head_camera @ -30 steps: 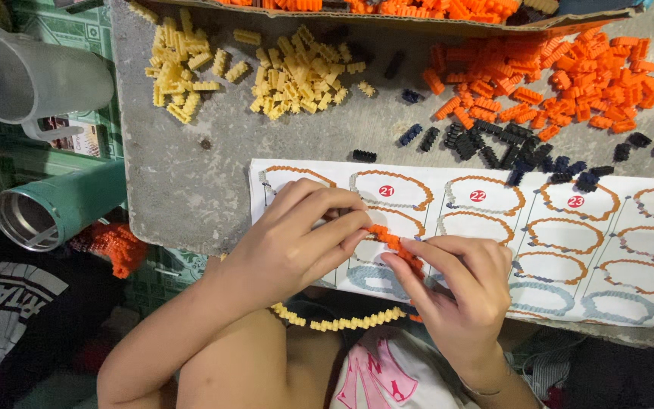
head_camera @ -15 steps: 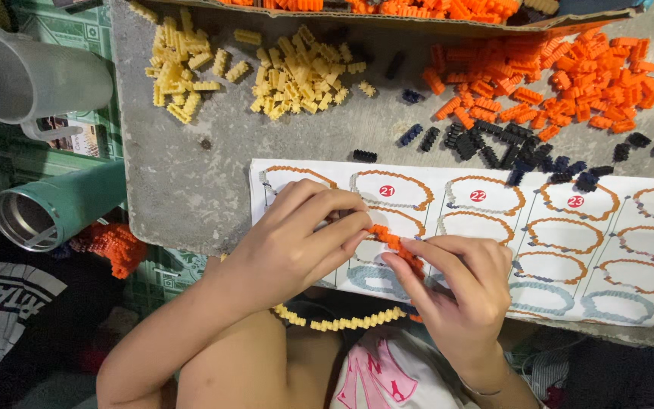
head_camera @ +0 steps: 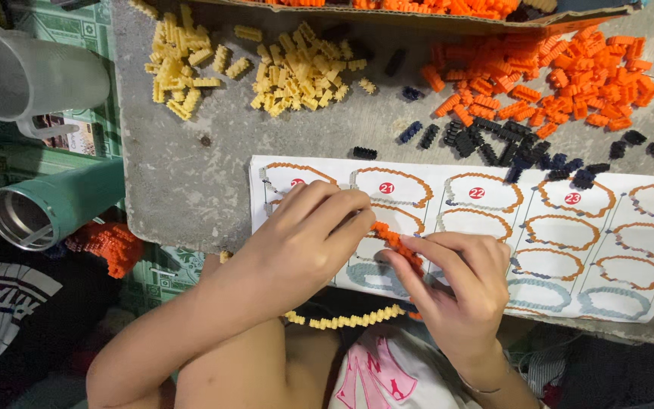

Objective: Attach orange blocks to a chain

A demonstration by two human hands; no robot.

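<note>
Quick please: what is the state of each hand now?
Left hand: fingers closed on the orange brick strip.
Right hand: fingers closed on the same strip.

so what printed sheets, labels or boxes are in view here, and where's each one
Printed sheet: flat on the grey table under both hands, white, rows of orange and grey loop outlines with red round markers.
Cardboard box: top edge, brown rim, orange pieces inside.
Printed paper: far left beside the clear jug, partly hidden.
</note>
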